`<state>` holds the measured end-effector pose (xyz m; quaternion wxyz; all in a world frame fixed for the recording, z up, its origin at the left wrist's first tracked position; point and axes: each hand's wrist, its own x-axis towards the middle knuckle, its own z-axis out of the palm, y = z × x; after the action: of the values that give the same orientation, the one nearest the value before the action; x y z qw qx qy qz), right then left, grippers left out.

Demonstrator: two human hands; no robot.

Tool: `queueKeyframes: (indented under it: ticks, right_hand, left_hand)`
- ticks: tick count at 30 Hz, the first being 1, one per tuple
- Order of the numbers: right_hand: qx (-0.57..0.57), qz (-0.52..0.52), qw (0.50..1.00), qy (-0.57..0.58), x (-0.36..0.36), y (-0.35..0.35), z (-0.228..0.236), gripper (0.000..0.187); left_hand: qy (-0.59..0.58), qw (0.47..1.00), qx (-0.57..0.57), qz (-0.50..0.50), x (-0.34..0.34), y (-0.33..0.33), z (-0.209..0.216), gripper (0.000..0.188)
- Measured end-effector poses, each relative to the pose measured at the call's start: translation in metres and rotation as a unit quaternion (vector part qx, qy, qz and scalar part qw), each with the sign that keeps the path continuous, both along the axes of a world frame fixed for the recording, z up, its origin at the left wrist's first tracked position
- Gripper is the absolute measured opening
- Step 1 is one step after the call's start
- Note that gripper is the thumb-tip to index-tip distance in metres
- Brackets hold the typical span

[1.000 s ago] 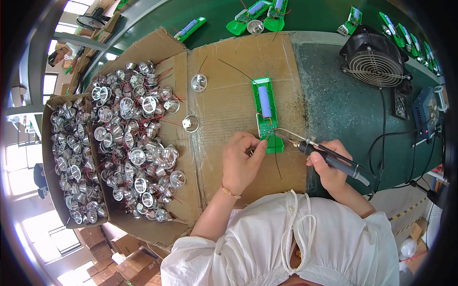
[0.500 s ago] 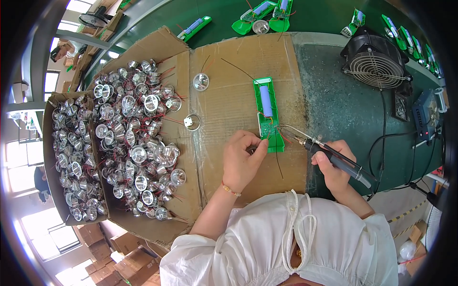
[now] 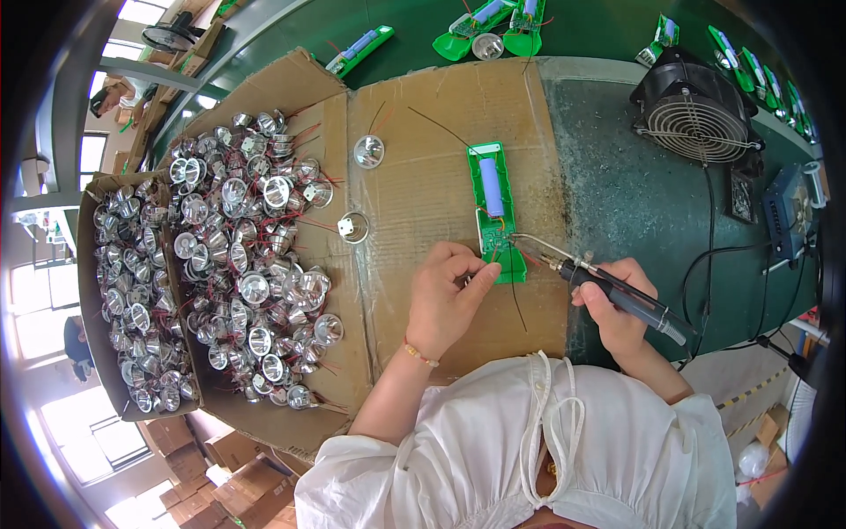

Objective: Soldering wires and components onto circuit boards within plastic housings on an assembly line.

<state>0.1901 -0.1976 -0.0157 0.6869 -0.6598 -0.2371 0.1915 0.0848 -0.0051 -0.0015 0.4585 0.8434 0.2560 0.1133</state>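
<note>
A green plastic housing (image 3: 511, 270) lies on the cardboard, holding a purple cylindrical battery cell (image 3: 491, 188) and a small green circuit board (image 3: 495, 236). My left hand (image 3: 447, 298) is closed in a pinch at the housing's near left edge; a thin red wire (image 3: 494, 253) runs from its fingertips to the board. My right hand (image 3: 615, 304) grips a black soldering iron (image 3: 621, 306) from the right. A thin bent metal tube (image 3: 539, 240) fixed along the iron reaches the board, and the tips meet near the board's right edge. Dark loose wires stick out from both ends of the housing.
Cardboard boxes (image 3: 330, 375) at left hold many silver reflector cups (image 3: 255, 288) with red wires. Two loose cups (image 3: 368, 152) lie on the cardboard. A black fan (image 3: 696, 123) and a blue soldering station (image 3: 787, 212) stand at right. More green housings (image 3: 359, 53) lie along the back.
Both hands stay almost in place at the board; the left fingertips shift very slightly. The whole view has moved a little.
</note>
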Motion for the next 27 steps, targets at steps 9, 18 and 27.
queueKeyframes:
  ticks: [9,18,27]
  right_hand:
    - [-0.006,0.017,1.000,0.006,-0.0013,0.0006,-0.0013,0.014]
    - [-0.010,0.008,1.000,-0.006,-0.0027,0.0012,-0.0033,0.014]
    - [0.010,-0.020,1.000,-0.010,-0.0013,-0.0007,0.0005,0.014]
  left_hand:
    - [0.025,0.999,0.019,-0.011,0.0058,0.0019,0.0003,0.013]
    - [0.026,0.999,0.024,-0.014,0.0063,0.0024,0.0003,0.013]
    - [0.043,0.999,0.021,-0.008,0.0069,0.0024,0.0019,0.014]
